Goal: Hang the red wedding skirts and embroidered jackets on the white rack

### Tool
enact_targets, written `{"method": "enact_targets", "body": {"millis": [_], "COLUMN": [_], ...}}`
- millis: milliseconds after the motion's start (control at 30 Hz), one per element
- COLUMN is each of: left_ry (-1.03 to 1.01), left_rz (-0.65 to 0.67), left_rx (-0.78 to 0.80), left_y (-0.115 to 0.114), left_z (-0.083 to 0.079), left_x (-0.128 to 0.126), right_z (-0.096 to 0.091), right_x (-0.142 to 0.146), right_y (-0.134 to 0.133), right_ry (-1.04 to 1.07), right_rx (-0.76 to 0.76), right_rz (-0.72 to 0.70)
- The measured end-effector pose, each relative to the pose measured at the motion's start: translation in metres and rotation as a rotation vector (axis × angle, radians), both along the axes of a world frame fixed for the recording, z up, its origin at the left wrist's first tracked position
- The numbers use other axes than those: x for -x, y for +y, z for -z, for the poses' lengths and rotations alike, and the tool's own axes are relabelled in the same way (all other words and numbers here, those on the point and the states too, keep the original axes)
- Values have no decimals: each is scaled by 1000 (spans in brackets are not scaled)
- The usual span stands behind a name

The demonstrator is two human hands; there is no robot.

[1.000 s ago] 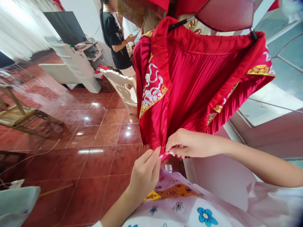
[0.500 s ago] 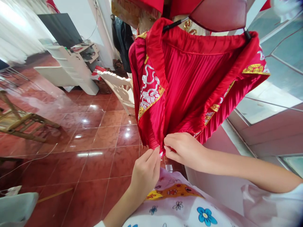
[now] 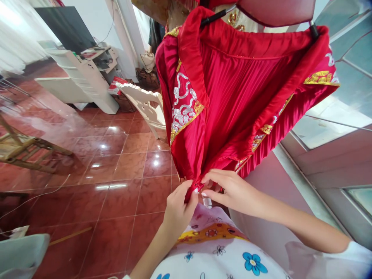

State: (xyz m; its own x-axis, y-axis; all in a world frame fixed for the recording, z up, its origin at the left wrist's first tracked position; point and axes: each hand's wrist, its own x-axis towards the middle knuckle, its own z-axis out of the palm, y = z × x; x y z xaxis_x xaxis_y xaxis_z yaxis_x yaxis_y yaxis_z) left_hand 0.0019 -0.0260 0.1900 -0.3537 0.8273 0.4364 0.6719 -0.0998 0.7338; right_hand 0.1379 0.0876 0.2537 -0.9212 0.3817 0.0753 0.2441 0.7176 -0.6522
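Observation:
A red pleated skirt (image 3: 232, 85) with silver and gold trim hangs by its waistband from the black clips of a hanger (image 3: 215, 17). Its near edge is drawn down and gathered toward me. My left hand (image 3: 180, 203) pinches that gathered edge between thumb and fingers. Just to its right, my right hand (image 3: 229, 190) has its fingertips on the same edge, with the thumb a little apart from the index finger and the other fingers curled behind cloth. Any small fastener between the fingertips is too small to make out.
A white carved chair (image 3: 145, 104) stands beyond the skirt on the left. A bamboo chair (image 3: 31, 151) is at far left, near a pale plastic chair (image 3: 23, 252). Glass panels (image 3: 340, 112) line the right side. Behind is a desk with a dark monitor (image 3: 66, 29).
The thumb and index finger of my right hand have parted slightly, and my left-hand grip has loosened a little. The skirt appears slightly higher in view, with its gathered edge still at my hands.

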Motion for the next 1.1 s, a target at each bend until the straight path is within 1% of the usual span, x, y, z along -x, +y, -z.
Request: {"method": "enact_targets", "body": {"millis": [100,200,267,400,500,600,733,833,900,933,1000,1100], "left_ry": [-167,-303,-372,-467,-517,-442,-201,1,94,122,140,91], "left_rz": [89,156,168,150,165,167,128,117,125,130,127,109], "left_rx": [75,84,99,159,178,184,173,77,-10,-41,-72,-37], "left_y": [-2,-4,-4,-3,-2,-2,-5,-9,-11,-12,-12,-12], "left_z": [-1,-3,-5,-7,-8,-9,-17,-29,-35,-36,-35,-24], "left_x": [0,-1,-1,-2,-3,-3,-5,-8,-10,-11,-12,-8], "right_z": [8,11,13,14,14,11,5,-3,-8,-8,-8,-6], "right_x": [3,5,7,10,10,8,5,2,1,1,0,0], "right_y": [-5,-8,-9,-10,-10,-10,-18,-27,-27,-24,-9,22], "right_ry": [10,16,15,25,36,37,59,118,152,161,161,50], "right_rx": [-170,-324,-401,-577,-640,-700,-763,-801,-806,-799,-785,-719], "right_rz": [-1,-17,-5,10,-14,-11,39,58,66,73,142,332]}}
